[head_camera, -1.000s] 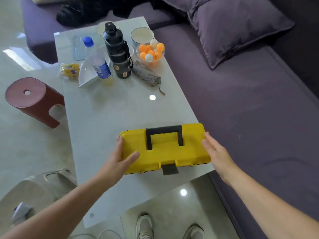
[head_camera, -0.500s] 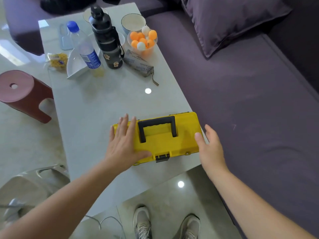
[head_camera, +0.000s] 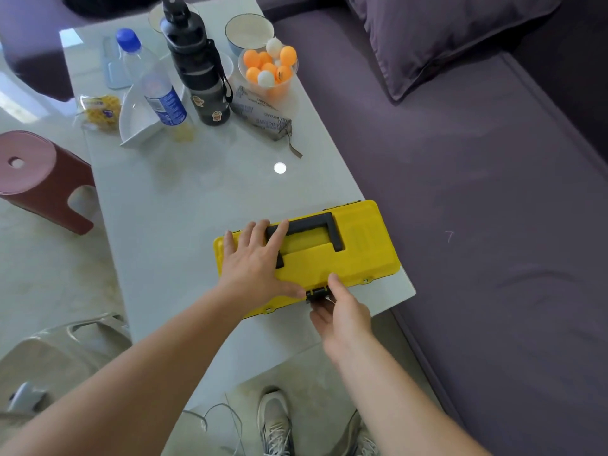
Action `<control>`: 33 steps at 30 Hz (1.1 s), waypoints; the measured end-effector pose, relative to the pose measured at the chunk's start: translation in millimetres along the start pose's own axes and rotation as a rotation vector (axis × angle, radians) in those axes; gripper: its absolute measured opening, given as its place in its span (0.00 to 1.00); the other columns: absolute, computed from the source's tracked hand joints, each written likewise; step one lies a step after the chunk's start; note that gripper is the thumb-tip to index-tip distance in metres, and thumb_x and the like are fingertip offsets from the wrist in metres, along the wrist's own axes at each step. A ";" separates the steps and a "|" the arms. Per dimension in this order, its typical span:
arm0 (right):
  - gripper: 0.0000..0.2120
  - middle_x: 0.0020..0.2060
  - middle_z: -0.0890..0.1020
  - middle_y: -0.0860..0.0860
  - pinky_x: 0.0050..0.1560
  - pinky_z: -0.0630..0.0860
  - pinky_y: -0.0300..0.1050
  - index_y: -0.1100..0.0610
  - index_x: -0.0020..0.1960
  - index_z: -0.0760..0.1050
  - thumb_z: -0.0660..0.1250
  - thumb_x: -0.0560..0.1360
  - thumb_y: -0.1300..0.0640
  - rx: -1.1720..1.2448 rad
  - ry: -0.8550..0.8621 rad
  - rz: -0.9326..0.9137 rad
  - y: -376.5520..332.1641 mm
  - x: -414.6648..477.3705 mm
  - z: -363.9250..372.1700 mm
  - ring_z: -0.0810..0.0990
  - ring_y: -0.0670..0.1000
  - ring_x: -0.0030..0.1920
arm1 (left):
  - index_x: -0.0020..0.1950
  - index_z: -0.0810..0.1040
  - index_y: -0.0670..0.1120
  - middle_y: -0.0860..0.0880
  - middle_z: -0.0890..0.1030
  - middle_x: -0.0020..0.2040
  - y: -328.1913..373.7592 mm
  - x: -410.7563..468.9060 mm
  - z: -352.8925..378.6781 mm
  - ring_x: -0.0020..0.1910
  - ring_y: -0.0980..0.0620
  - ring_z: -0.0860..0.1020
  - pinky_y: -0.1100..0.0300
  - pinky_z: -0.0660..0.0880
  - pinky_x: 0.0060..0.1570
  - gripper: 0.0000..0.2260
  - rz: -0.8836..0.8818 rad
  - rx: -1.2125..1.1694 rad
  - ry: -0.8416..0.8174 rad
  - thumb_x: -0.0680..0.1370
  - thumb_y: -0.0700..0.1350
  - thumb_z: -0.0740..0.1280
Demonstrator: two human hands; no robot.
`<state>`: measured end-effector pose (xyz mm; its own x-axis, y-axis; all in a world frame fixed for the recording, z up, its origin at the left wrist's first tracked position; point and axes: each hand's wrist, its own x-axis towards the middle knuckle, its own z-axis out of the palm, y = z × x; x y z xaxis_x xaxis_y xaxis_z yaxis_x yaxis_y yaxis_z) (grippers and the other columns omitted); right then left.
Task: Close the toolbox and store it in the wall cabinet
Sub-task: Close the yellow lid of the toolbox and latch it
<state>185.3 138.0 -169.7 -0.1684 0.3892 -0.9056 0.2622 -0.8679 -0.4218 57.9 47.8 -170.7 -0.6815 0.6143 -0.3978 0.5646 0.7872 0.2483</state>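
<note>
A yellow toolbox [head_camera: 358, 251] with a black handle [head_camera: 316, 227] lies flat, lid down, near the front right corner of the pale table [head_camera: 184, 205]. My left hand [head_camera: 255, 261] rests flat on the left part of the lid, fingers spread, some over the handle's left end. My right hand [head_camera: 342, 311] is at the front edge, fingers pinched on the small black latch [head_camera: 316, 293] in the middle of the front side. No wall cabinet is in view.
At the table's far end stand a black flask [head_camera: 200, 67], a water bottle [head_camera: 153, 83], a bowl of ping-pong balls [head_camera: 268, 72], a white bowl [head_camera: 249, 29], a white dish [head_camera: 138, 123] and a grey pouch [head_camera: 263, 115]. A purple sofa [head_camera: 477, 192] runs along the right; a red stool [head_camera: 39, 179] stands left.
My left hand slid from the box's left end onto the lid. My right hand left the right end and came to the front latch. The latch flap now sits folded against the front.
</note>
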 end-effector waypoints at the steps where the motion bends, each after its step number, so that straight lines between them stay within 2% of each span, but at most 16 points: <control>1: 0.16 0.48 0.83 0.61 0.49 0.78 0.52 0.61 0.51 0.75 0.72 0.71 0.51 -0.004 0.023 -0.004 -0.6 2.4 3.1 0.82 0.59 0.49 | 0.78 0.45 0.57 0.46 0.55 0.79 0.8 0.5 0.2 0.79 0.45 0.49 0.39 0.46 0.75 0.57 -0.008 -0.013 0.004 0.58 0.73 0.70; 5: 0.13 0.46 0.82 0.62 0.48 0.78 0.52 0.61 0.43 0.73 0.73 0.71 0.53 0.001 0.082 -0.015 0.2 7.8 9.3 0.82 0.60 0.48 | 0.78 0.48 0.57 0.48 0.57 0.78 2.3 1.3 -0.9 0.78 0.47 0.51 0.39 0.48 0.74 0.57 -0.018 -0.046 0.016 0.56 0.71 0.72; 11: 0.13 0.48 0.83 0.60 0.49 0.77 0.52 0.61 0.48 0.77 0.72 0.71 0.52 0.039 0.035 0.004 7.0 12.0 6.2 0.82 0.59 0.50 | 0.77 0.50 0.55 0.51 0.61 0.76 5.7 0.3 -5.4 0.76 0.48 0.57 0.42 0.52 0.74 0.59 -0.052 -0.069 0.024 0.53 0.71 0.74; 14: 0.14 0.47 0.83 0.59 0.49 0.78 0.53 0.61 0.45 0.77 0.73 0.70 0.51 -0.008 0.043 -0.001 10.3 14.2 8.6 0.82 0.59 0.49 | 0.78 0.46 0.52 0.49 0.61 0.75 2.8 4.0 -9.6 0.75 0.46 0.59 0.42 0.55 0.73 0.63 -0.098 -0.055 -0.065 0.52 0.72 0.73; 16: 0.18 0.47 0.83 0.58 0.49 0.77 0.53 0.63 0.46 0.75 0.73 0.70 0.49 -0.084 0.045 -0.045 1.6 13.8 -4.9 0.81 0.58 0.46 | 0.78 0.47 0.53 0.48 0.62 0.73 13.7 9.7 -15.4 0.72 0.43 0.61 0.43 0.58 0.72 0.61 -0.083 -0.042 -0.089 0.54 0.73 0.72; 18: 0.21 0.53 0.78 0.57 0.49 0.73 0.50 0.62 0.53 0.72 0.72 0.71 0.47 -0.334 0.119 -0.182 -4.7 8.8 -11.8 0.78 0.58 0.50 | 0.77 0.54 0.54 0.46 0.65 0.70 12.6 12.6 -21.2 0.69 0.42 0.64 0.46 0.61 0.70 0.52 -0.124 -0.088 -0.103 0.59 0.72 0.71; 20: 0.30 0.64 0.71 0.56 0.52 0.72 0.49 0.59 0.68 0.66 0.71 0.72 0.48 -0.575 0.216 -0.454 -15.7 5.9 -29.6 0.74 0.57 0.60 | 0.74 0.61 0.52 0.46 0.67 0.70 17.1 13.4 -19.9 0.68 0.42 0.65 0.49 0.63 0.68 0.42 -0.138 -0.141 -0.054 0.66 0.68 0.69; 22: 0.33 0.71 0.65 0.54 0.60 0.71 0.51 0.56 0.72 0.61 0.70 0.73 0.49 -0.814 0.264 -0.807 -31.5 5.0 -44.4 0.69 0.55 0.68 | 0.72 0.65 0.49 0.46 0.69 0.70 25.0 11.2 -16.5 0.68 0.42 0.65 0.50 0.63 0.69 0.35 -0.114 -0.157 0.020 0.70 0.63 0.68; 24: 0.35 0.75 0.60 0.53 0.67 0.65 0.53 0.55 0.74 0.57 0.68 0.73 0.47 -1.103 0.205 -1.038 -44.1 15.4 -50.9 0.60 0.54 0.74 | 0.68 0.70 0.47 0.46 0.73 0.66 32.1 9.6 -17.0 0.66 0.43 0.67 0.51 0.66 0.66 0.26 -0.090 -0.192 0.137 0.74 0.55 0.68; 26: 0.37 0.77 0.55 0.54 0.72 0.59 0.55 0.55 0.75 0.55 0.66 0.74 0.44 -1.339 0.131 -1.117 -47.1 29.6 -50.9 0.52 0.54 0.76 | 0.62 0.72 0.47 0.46 0.77 0.58 41.3 7.2 -25.6 0.58 0.44 0.72 0.52 0.71 0.56 0.16 -0.090 -0.246 0.206 0.76 0.49 0.66; 28: 0.37 0.78 0.52 0.55 0.73 0.57 0.56 0.56 0.76 0.54 0.64 0.74 0.42 -1.433 0.110 -1.145 -42.9 39.8 -51.9 0.46 0.55 0.77 | 0.60 0.73 0.48 0.46 0.79 0.51 54.4 5.2 -34.6 0.49 0.44 0.76 0.52 0.72 0.45 0.12 -0.053 -0.232 0.160 0.77 0.48 0.64; 31: 0.37 0.77 0.53 0.56 0.73 0.57 0.56 0.58 0.76 0.55 0.61 0.75 0.40 -1.411 0.115 -1.196 -36.0 46.8 -55.8 0.45 0.56 0.77 | 0.57 0.76 0.47 0.46 0.79 0.45 73.6 9.6 -40.9 0.43 0.44 0.77 0.54 0.73 0.40 0.10 0.075 -0.181 -0.072 0.77 0.46 0.64; 33: 0.37 0.77 0.52 0.56 0.73 0.57 0.55 0.58 0.76 0.54 0.56 0.75 0.38 -1.390 0.106 -1.212 -34.3 47.4 -57.1 0.44 0.56 0.77 | 0.50 0.78 0.43 0.45 0.76 0.39 80.5 15.4 -43.7 0.38 0.45 0.75 0.54 0.72 0.37 0.07 0.035 -0.268 -0.249 0.75 0.43 0.66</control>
<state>222.6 203.8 -200.8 -0.8004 0.5926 -0.0908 0.5655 0.6959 -0.4426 72.5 123.0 -118.2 -0.5109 0.6350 -0.5795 0.4213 0.7725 0.4751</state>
